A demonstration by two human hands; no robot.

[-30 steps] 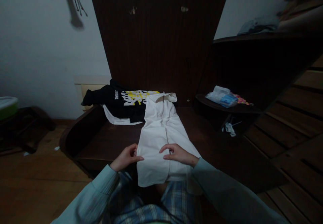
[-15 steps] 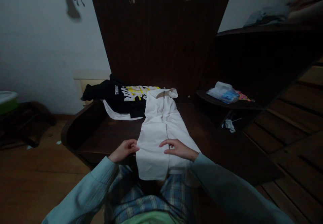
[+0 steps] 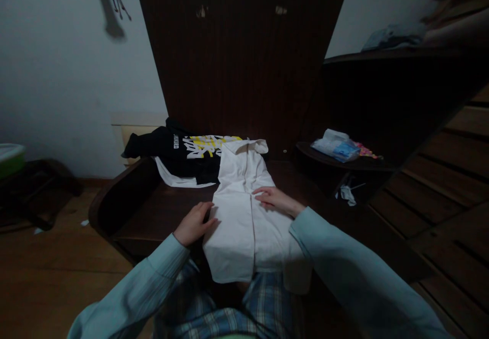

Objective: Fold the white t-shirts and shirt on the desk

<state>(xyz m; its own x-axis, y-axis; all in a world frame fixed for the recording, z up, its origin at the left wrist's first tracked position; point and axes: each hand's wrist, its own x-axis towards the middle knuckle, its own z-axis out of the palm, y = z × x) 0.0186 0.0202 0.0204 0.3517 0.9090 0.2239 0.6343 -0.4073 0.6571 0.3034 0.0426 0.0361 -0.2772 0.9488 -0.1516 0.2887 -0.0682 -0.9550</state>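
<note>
A white collared shirt (image 3: 233, 229) lies lengthwise before me, collar at the far end and its lower edge hanging over the front, above my knees. At its left edge, my left hand (image 3: 194, 223) rests with thumb and fingers apart, the fingertips touching the cloth. My right hand (image 3: 278, 200) is laid over the middle of the shirt, near the front seam, fingers stretched out and slightly bent. Neither hand grips the fabric. Beyond the collar, to the left, a black top (image 3: 168, 150) with white and yellow lettering is spread out, partly covered by the shirt.
Both garments lie on a dark wooden bench (image 3: 153, 211) with a curved left arm. To the right, a small shelf (image 3: 317, 153) holds a plastic pack (image 3: 336, 144). A green container (image 3: 11, 160) stands at far left. Plaid-covered legs (image 3: 265, 298) are below.
My right hand has moved farther up the shirt, toward the collar. The left hand has shifted slightly up and right, its fingers spreading from a pinch at the edge.
</note>
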